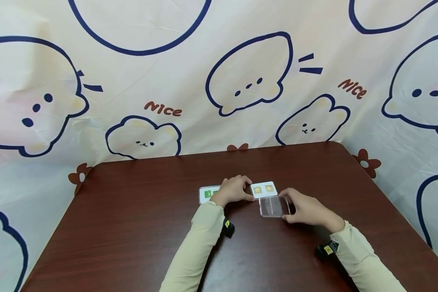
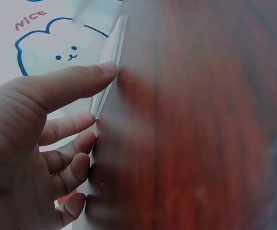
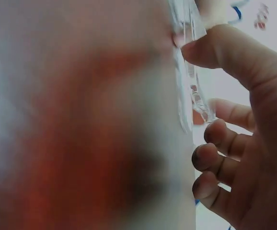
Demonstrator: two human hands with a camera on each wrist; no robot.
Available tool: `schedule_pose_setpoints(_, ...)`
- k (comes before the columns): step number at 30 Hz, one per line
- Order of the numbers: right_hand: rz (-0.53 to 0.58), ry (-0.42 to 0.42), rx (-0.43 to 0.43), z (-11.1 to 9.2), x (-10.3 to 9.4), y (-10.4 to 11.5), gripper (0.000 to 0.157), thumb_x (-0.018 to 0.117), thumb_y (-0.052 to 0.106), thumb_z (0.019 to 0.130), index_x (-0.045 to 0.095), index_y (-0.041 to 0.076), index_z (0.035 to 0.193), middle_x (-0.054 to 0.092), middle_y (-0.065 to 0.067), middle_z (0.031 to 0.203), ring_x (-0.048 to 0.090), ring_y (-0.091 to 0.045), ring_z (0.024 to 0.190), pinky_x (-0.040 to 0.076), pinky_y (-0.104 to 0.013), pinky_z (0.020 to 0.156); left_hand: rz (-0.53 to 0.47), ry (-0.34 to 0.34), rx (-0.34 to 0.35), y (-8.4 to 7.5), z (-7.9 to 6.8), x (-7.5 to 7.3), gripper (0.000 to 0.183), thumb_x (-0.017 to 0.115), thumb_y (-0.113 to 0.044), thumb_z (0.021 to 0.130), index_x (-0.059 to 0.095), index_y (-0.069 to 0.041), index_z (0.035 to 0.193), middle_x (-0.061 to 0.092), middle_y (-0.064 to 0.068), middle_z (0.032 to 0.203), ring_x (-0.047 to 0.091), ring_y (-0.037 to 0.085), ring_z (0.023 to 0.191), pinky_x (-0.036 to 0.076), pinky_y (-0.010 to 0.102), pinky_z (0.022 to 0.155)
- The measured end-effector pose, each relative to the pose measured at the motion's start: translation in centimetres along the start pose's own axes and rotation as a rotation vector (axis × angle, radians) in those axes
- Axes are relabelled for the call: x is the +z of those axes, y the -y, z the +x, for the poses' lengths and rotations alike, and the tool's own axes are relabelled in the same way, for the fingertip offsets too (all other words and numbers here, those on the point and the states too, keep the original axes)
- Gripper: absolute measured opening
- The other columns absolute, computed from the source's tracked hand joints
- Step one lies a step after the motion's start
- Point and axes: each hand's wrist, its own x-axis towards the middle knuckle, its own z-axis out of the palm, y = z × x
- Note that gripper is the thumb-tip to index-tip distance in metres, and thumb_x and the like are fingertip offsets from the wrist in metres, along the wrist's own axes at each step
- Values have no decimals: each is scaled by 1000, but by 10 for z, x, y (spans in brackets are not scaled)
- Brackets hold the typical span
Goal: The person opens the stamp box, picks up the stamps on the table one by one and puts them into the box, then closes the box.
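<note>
A flat white case (image 1: 263,187) with two yellow squares lies on the table. My left hand (image 1: 232,190) holds its left end between thumb and index finger; the left wrist view shows the thumb on the thin edge of the case (image 2: 110,57). Just in front of it is a clear, flat plastic case (image 1: 270,207), its upper edge overlapping the white one in the head view. With thumb and fingers my right hand (image 1: 308,207) grips the clear case's right end. In the right wrist view the clear plastic (image 3: 190,72) appears edge-on at the fingertips.
Behind my left hand, a second white case (image 1: 205,195) with green squares lies partly hidden. Everything stands on a dark brown table (image 1: 138,227). A cloth backdrop (image 1: 190,81) with cartoon drawings rises behind the table and along its sides.
</note>
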Motion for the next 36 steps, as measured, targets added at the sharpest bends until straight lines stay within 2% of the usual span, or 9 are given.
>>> schedule_pose_setpoints(6, 19, 4, 28, 22, -6, -11, 59, 75, 28, 78, 47, 8, 126, 54, -6, 106, 51, -15, 87, 44, -30, 70, 25, 1, 1, -3, 0, 0, 61, 76, -49, 78, 57, -21, 129, 61, -2, 112, 56, 14, 101, 38, 39, 93)
schedule_pose_setpoints(11, 13, 30, 39, 42, -6, -15, 60, 74, 29, 79, 47, 8, 127, 54, -6, 105, 50, -16, 88, 43, -31, 71, 32, 0, -3, -2, 0, 1, 60, 75, -49, 79, 57, -22, 129, 60, -4, 105, 55, 11, 95, 38, 37, 91)
schedule_pose_setpoints(18, 75, 103, 43, 58, -7, -21, 60, 73, 27, 80, 45, 7, 129, 55, -8, 107, 49, -17, 87, 41, -32, 73, 41, -4, -16, -5, 1, 0, 58, 75, -47, 81, 56, -21, 130, 58, -5, 100, 53, 10, 91, 38, 34, 84)
schedule_pose_setpoints(29, 140, 193, 45, 73, -13, -17, 60, 70, 20, 82, 43, 2, 132, 55, -13, 113, 52, -21, 96, 44, -35, 83, 47, 1, -16, -4, 3, -1, 62, 75, -50, 79, 55, -22, 131, 57, -5, 97, 51, 9, 86, 37, 31, 80)
schedule_pose_setpoints(36, 126, 208, 63, 75, -10, -15, 62, 70, 22, 82, 44, 2, 134, 56, -12, 111, 53, -20, 93, 45, -34, 80, 52, 5, -22, -4, 3, 0, 63, 74, -51, 79, 55, -21, 131, 58, -5, 98, 52, 10, 85, 38, 31, 80)
